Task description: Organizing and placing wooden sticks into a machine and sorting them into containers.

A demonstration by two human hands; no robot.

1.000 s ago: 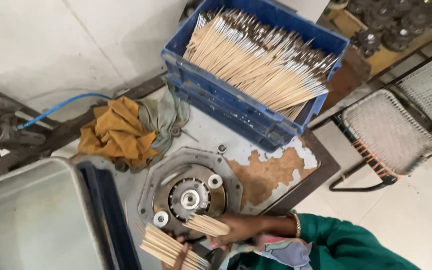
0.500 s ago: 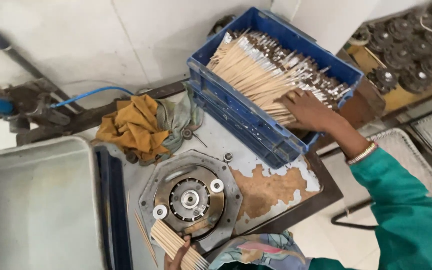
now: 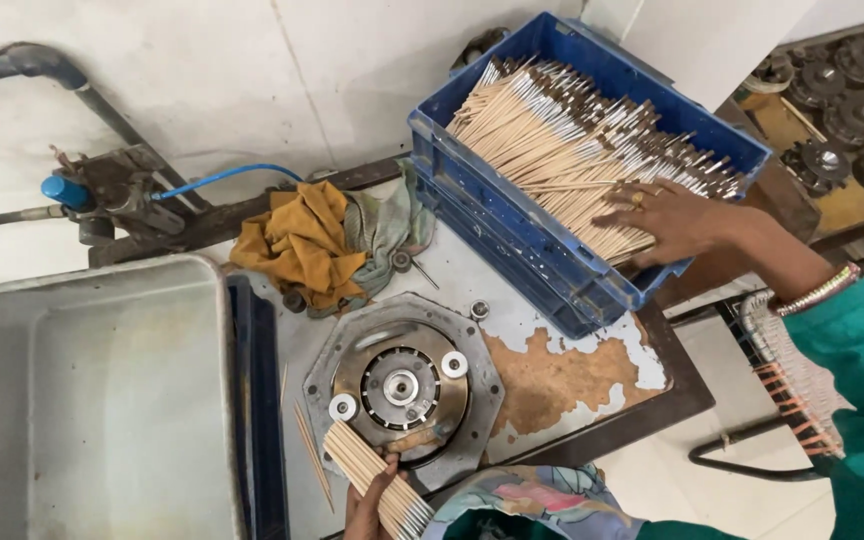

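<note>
The head view looks down on a worn metal table with peeling pale paint and brown rust patches, standing against a white wall. A round metal fixture with two white rollers sits on the table, and a yellow and grey rag lies behind it. A blue hose runs to a valve at the left.

A blue crate stands tilted at the upper right and is full of thin wooden sticks with dark metal tips. They lie side by side, long axis from the lower left to the upper right, tips toward the far right. A grey tray at the left looks bare inside.

The right hand rests flat on the sticks in the crate, fingers spread (not closed on anything). The left hand is closed around a bundle of sticks at the bottom edge, just in front of the fixture; the bundle runs from the upper left to the lower right.
</note>
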